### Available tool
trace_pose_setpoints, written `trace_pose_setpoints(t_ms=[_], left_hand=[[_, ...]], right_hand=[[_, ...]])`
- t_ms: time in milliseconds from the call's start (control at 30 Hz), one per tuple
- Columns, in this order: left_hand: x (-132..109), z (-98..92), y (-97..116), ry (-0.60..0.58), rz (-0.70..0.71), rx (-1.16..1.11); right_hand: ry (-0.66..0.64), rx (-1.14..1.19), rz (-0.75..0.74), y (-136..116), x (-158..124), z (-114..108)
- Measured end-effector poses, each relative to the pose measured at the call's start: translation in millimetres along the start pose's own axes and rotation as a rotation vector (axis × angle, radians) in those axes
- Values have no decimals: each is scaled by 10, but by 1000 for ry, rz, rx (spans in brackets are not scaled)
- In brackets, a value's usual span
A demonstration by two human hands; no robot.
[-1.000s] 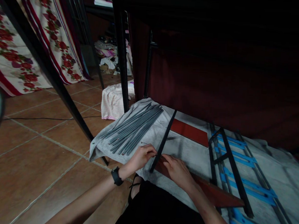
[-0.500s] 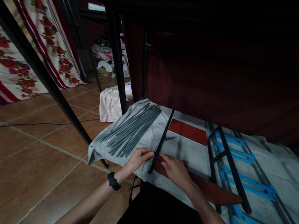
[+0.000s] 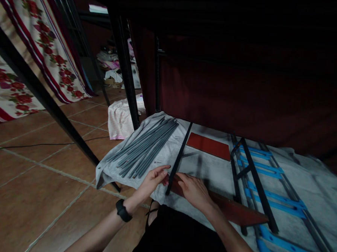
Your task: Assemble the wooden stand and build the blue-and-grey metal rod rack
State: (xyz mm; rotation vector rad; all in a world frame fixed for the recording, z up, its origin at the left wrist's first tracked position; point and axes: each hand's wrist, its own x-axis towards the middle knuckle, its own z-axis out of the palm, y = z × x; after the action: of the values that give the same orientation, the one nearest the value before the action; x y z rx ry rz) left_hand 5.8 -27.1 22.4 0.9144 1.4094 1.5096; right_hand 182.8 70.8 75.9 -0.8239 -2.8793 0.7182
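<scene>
Home interior, likely a bedroom, seen from floor level. Terracotta floor tiles [image 3: 40, 194], floral drape [image 3: 45, 52] hanging at left, black frame leg [image 3: 125, 82] of furniture overhead, piles of clothes [image 3: 109, 61] in the back. Grey cloth [image 3: 167, 156] spread on the floor carries loose furniture parts: grey rods [image 3: 144, 147], black metal bar [image 3: 180, 153], blue-slatted frame [image 3: 267, 176].

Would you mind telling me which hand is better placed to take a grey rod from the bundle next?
Probably the left hand: it sits beside the near ends of the grey rods, left of the black bar. The right hand rests on the brown board across that bar.
</scene>
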Motion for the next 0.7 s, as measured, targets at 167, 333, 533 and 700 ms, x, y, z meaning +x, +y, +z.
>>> trace_pose_setpoints(t_ms=[167,333,533,700], left_hand=[[79,18,-67,76,42,44],[62,-7,-47,42,54,16],[34,29,-12,65,24,-39],[59,16,-18,60,78,73]], right_hand=[[1,-5,3,-1,-5,7],[-5,-6,2,3,0,13],[-18,-14,13,-5,-1,1],[-3,-15,3,-8,-8,1]])
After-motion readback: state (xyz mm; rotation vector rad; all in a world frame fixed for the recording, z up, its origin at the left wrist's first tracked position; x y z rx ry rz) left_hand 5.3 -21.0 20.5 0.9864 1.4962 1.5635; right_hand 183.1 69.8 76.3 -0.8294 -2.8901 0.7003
